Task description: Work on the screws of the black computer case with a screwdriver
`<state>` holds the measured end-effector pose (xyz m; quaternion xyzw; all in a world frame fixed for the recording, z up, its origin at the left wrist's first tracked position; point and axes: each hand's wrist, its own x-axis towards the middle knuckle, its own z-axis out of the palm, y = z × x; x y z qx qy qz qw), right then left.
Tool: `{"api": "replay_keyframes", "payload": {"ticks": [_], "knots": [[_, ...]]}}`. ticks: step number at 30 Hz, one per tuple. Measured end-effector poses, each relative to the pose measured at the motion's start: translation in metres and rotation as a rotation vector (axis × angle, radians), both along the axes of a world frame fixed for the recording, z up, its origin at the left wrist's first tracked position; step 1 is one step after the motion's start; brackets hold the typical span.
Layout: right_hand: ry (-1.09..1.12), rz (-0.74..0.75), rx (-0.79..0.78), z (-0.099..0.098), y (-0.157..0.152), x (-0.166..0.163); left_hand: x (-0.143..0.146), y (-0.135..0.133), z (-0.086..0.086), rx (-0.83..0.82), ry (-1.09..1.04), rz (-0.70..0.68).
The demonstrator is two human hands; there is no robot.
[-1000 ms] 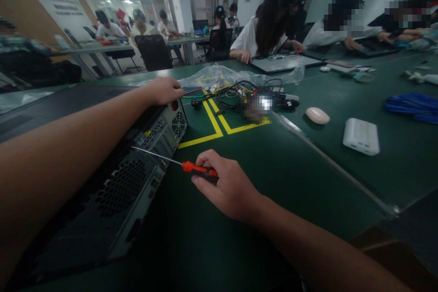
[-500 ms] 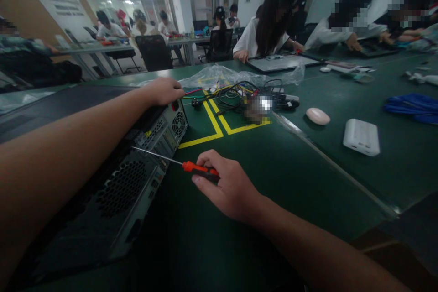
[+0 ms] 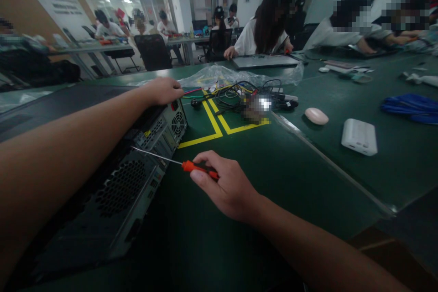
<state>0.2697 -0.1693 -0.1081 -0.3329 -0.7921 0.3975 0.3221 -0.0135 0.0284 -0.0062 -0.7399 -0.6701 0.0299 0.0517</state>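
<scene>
One computer case (image 3: pixel 137 182), one screwdriver (image 3: pixel 191 166), and two hands: one left hand (image 3: pixel 164 90), one right hand (image 3: pixel 229 189). One pink oval piece (image 3: pixel 316 116), one white box (image 3: pixel 359 137), one blue bundle (image 3: pixel 410 106), one clear plastic bag (image 3: pixel 222 73), one laptop (image 3: pixel 263 60). Two yellow tape corners (image 3: pixel 214 123). The cables (image 3: pixel 236 93) number perhaps half a dozen; they are too tangled to count.

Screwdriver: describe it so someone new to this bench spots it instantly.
On the green table, find the computer case lying at the left. Just right of its perforated rear panel, the right hand grips the screwdriver. Its orange handle and thin steel shaft, aimed at the case, set it apart.
</scene>
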Motion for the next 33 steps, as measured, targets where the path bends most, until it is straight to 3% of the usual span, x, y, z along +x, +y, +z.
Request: {"api": "replay_keyframes", "payload": {"ticks": [33], "knots": [[-0.040,0.032,-0.001,0.0037,0.0005,-0.0008,-0.0024,0.0020,-0.0006,-0.015,-0.025,0.006]]}}
